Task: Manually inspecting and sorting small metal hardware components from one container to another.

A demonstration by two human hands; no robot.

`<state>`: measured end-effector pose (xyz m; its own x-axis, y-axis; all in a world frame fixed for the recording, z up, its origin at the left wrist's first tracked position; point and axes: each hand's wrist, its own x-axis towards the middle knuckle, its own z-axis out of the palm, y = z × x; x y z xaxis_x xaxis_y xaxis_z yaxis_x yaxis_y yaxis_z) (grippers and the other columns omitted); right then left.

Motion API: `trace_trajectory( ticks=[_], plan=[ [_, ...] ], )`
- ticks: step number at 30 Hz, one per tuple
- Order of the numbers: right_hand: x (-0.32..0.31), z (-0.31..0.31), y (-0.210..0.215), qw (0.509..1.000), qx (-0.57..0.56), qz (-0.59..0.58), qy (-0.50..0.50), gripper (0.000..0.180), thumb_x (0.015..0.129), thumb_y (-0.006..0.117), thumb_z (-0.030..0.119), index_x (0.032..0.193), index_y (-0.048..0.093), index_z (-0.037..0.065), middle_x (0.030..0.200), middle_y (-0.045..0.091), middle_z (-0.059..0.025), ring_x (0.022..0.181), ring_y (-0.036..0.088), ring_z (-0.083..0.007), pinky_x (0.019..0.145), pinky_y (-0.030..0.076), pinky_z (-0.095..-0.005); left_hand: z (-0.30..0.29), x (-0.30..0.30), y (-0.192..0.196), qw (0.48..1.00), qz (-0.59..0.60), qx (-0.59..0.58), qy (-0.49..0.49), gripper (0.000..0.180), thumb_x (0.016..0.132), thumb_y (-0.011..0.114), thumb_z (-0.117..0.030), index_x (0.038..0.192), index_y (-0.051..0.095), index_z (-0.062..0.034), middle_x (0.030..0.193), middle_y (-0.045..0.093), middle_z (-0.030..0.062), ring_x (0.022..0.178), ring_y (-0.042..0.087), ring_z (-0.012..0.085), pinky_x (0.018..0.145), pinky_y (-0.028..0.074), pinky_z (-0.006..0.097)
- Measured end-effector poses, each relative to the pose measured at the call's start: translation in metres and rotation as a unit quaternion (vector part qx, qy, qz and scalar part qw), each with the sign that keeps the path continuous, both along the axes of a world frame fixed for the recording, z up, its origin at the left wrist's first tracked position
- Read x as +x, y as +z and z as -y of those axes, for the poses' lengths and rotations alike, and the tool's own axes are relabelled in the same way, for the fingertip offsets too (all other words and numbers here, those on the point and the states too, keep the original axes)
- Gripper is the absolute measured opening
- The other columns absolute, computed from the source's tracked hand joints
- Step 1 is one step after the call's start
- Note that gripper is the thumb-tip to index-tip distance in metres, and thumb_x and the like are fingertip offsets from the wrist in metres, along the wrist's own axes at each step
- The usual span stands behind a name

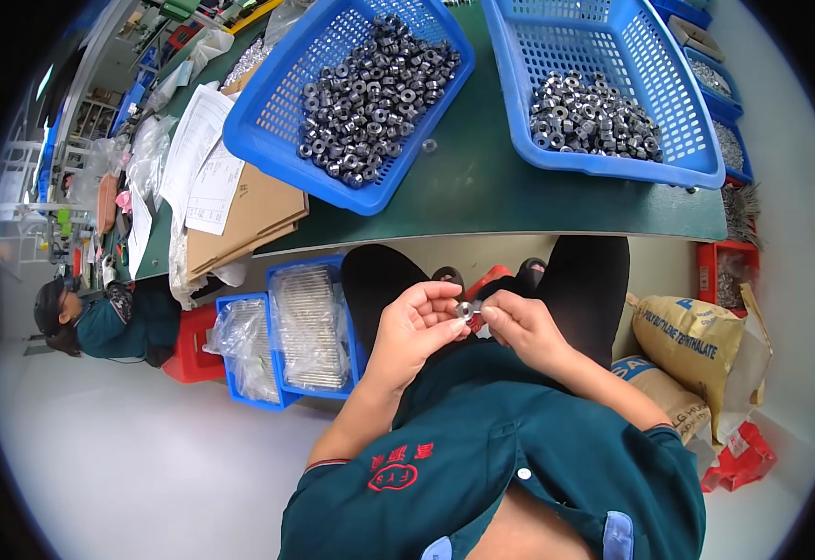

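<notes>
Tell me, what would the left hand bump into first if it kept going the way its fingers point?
Probably the right hand: the left hand points at it, both pinching a small metal ring. Depth is unclear.

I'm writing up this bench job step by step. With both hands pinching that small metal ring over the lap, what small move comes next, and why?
Probably a short reach up to a blue basket: the left hand and right hand meet on one small metal ring, and both baskets hold similar parts. Which basket, I can't tell.

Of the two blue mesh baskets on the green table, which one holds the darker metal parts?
The left basket, tilted over the papers and cardboard; its ring-shaped parts look dark grey. The right basket holds brighter, silvery nuts.
</notes>
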<state>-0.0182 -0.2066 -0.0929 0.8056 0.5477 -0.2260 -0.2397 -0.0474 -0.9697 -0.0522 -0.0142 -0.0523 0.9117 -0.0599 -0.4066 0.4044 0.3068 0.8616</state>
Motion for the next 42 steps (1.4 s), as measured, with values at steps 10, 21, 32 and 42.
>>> trace_trajectory(
  ticks=[10,21,32,42],
  plan=[
    [-0.005,-0.007,-0.021,0.986,0.106,-0.106,0.07,0.027,0.101,0.048,0.025,0.09,0.058,0.003,0.061,0.047,0.0018,0.055,0.042,-0.0053,0.051,0.036,-0.0222,-0.004,-0.017,0.01,0.998,0.005,0.059,-0.027,0.041,0.083,0.062,0.008,0.122,0.052,0.0063,0.102,0.063,0.0121,0.089,0.065,0.0164,0.082,0.055,0.028],
    [-0.005,-0.018,-0.032,0.965,0.166,-0.121,0.162,0.028,0.102,0.046,0.027,0.095,0.059,0.003,0.068,0.051,0.0006,0.061,0.047,-0.0061,0.057,0.04,-0.0221,0.0,-0.036,0.02,0.972,0.04,0.229,-0.017,0.04,0.083,0.063,0.008,0.122,0.055,0.0033,0.098,0.062,0.0071,0.086,0.063,0.0113,0.078,0.051,0.023],
    [-0.006,-0.038,-0.048,0.935,0.183,-0.159,0.26,0.028,0.103,0.042,0.029,0.103,0.057,0.005,0.075,0.052,0.0008,0.068,0.049,-0.0068,0.064,0.044,-0.0229,-0.001,-0.055,0.023,0.917,0.059,0.395,-0.006,0.041,0.079,0.066,0.006,0.119,0.06,0.0,0.093,0.063,0.0085,0.08,0.062,0.0124,0.072,0.051,0.025],
    [-0.006,-0.037,-0.041,0.947,0.154,-0.117,0.255,0.03,0.103,0.042,0.031,0.102,0.057,0.005,0.073,0.052,0.0017,0.07,0.051,-0.007,0.067,0.045,-0.0233,0.001,-0.053,0.026,0.916,0.049,0.398,0.007,0.043,0.08,0.065,0.007,0.122,0.058,0.0011,0.093,0.062,0.0073,0.081,0.061,0.0111,0.072,0.05,0.024]
  ],
)
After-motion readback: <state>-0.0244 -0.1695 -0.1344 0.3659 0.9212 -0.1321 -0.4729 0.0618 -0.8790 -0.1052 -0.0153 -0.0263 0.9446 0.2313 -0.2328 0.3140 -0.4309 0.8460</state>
